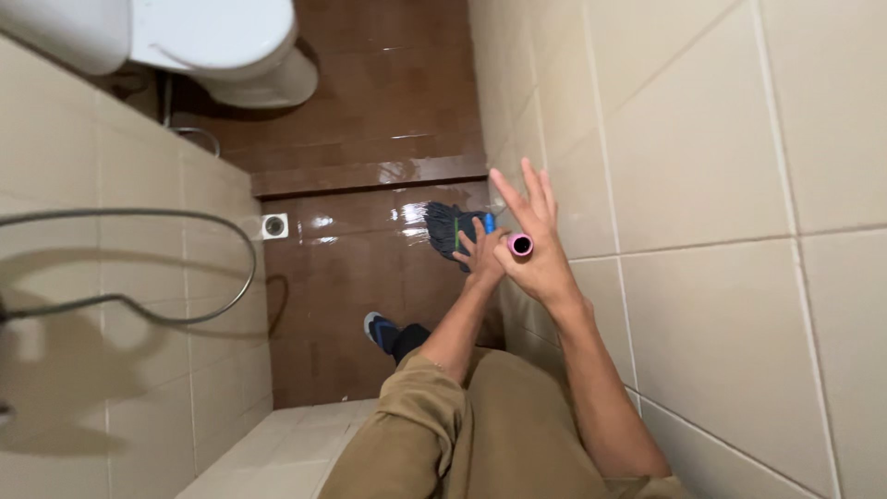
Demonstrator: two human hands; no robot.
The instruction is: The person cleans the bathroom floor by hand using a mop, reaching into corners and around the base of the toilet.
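Note:
I look straight down the handle of a mop, whose pink end cap (pixel 519 244) faces me. My right hand (pixel 543 263) is at the top of the handle. The cap sits in the crook of its thumb and its fingers are spread upward. Just below it, my left hand (pixel 479 257) is wrapped around the shaft. The dark blue-grey mop head (pixel 444 227), with a blue clamp, rests on the wet brown floor (pixel 351 268) close to the right-hand wall.
A white toilet (pixel 222 46) stands at the top left on a raised brown step (pixel 370 174). A square floor drain (pixel 274 225) lies left of the mop head. A grey hose (pixel 242 268) loops along the left tiled wall. My slippered foot (pixel 379 330) is on the floor. Beige tiles (pixel 721 185) close off the right.

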